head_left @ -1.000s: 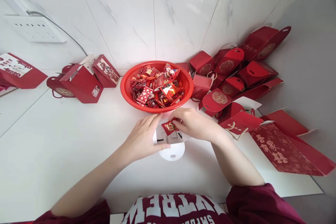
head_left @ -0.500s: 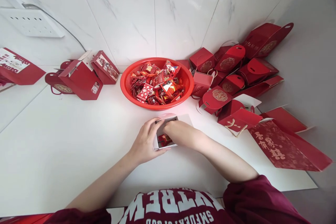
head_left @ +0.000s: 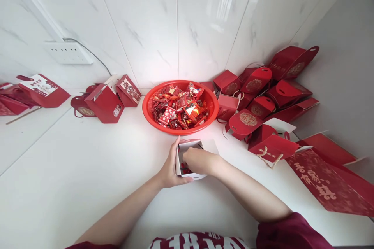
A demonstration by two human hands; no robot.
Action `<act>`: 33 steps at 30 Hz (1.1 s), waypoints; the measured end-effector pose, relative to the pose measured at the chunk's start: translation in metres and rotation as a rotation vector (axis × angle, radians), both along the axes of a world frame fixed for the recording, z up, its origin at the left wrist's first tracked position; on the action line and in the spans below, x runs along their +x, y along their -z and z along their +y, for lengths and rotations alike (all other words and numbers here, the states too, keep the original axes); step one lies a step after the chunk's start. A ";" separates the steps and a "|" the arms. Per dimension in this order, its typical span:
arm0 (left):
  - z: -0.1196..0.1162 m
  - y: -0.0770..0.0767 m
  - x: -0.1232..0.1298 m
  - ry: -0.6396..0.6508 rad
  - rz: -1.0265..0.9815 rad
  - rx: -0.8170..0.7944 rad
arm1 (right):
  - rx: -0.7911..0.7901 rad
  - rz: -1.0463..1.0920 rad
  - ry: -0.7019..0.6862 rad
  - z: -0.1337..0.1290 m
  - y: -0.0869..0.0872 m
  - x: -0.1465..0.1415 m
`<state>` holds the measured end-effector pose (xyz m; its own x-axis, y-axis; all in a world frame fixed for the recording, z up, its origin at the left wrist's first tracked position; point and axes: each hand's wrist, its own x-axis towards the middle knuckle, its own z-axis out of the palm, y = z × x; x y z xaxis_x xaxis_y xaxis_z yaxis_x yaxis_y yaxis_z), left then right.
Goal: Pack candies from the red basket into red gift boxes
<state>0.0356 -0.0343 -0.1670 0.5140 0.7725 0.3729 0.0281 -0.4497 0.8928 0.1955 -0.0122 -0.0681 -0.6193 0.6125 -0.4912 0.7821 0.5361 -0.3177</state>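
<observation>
Head view: the left hand [head_left: 171, 169] grips an open, white-lined box [head_left: 184, 147], thumb along its near edge and fingers along its left side. Inside it, the right hand [head_left: 200, 161] reaches down; its fingertips are hidden, so I cannot tell whether they pinch anything. Red wrapping [head_left: 184, 170] shows just beside them. Beyond both hands' fingers stands a red basket [head_left: 213, 105] of wrapped sweets [head_left: 181, 103]; red cartons [head_left: 244, 121] crowd to their right.

Before us: carton [head_left: 187, 144] | behind it on the surface [head_left: 87, 171]: basket [head_left: 179, 130], wrapped candies [head_left: 181, 105] inside | gift boxes [head_left: 106, 103] left and right
</observation>
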 end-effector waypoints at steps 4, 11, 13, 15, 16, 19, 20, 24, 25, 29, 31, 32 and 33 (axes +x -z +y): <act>-0.001 0.001 -0.002 -0.033 0.004 -0.106 | 0.050 0.016 -0.066 -0.002 -0.001 0.004; 0.003 0.002 -0.005 -0.026 0.020 -0.075 | 0.179 0.450 -0.059 0.013 -0.064 0.040; 0.004 0.001 -0.005 -0.035 0.026 -0.083 | 0.259 0.445 -0.024 0.033 -0.082 0.045; 0.003 -0.001 -0.005 -0.036 0.036 -0.097 | 0.350 0.362 -0.011 0.060 -0.093 0.040; 0.003 -0.002 -0.005 -0.034 0.040 -0.098 | 0.405 0.325 -0.009 0.075 -0.095 0.034; 0.003 -0.006 -0.006 -0.025 0.060 -0.110 | 0.506 0.290 -0.035 0.116 -0.092 0.007; 0.004 -0.007 -0.006 -0.017 0.068 -0.126 | 0.508 0.292 -0.063 0.126 -0.089 -0.003; 0.010 -0.006 -0.007 0.013 0.053 -0.178 | 0.414 0.255 -0.234 0.150 -0.068 -0.033; 0.012 -0.005 -0.007 0.012 0.051 -0.175 | 0.392 0.241 -0.265 0.152 -0.063 -0.037; 0.016 -0.003 -0.007 0.001 0.058 -0.162 | 0.378 0.248 -0.298 0.157 -0.049 -0.037; 0.016 -0.004 -0.006 0.013 0.045 -0.169 | 0.395 0.283 -0.288 0.155 -0.051 -0.029; 0.016 -0.005 -0.005 0.020 0.036 -0.173 | 0.411 0.323 -0.278 0.151 -0.053 -0.023; 0.016 -0.005 -0.004 0.025 0.030 -0.175 | 0.428 0.381 -0.266 0.146 -0.056 -0.016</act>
